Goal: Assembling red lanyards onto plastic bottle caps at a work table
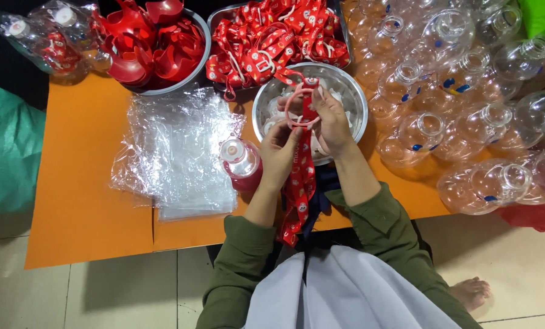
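Frame centre: your left hand (278, 152) pinches red patterned strap (301, 176) just below pale ring (301, 108); right hand (332, 119) closed on ring's right edge, likely steadying it against strap. Work held above steel bowl (266, 100), strap tail hanging toward lap. Red-capped bottle (242, 163) just left of left hand; clear bags (175, 152) further left.

Small assembly workplace, floor-level: tiled floor (132, 286) with orange board (89, 183) as low work surface. Parts sorted in bulk — heap of clear plastic bottles (467, 103), metal bowls (351, 100) of red pieces, tray of red straps (272, 36), stack of clear bags (175, 152)
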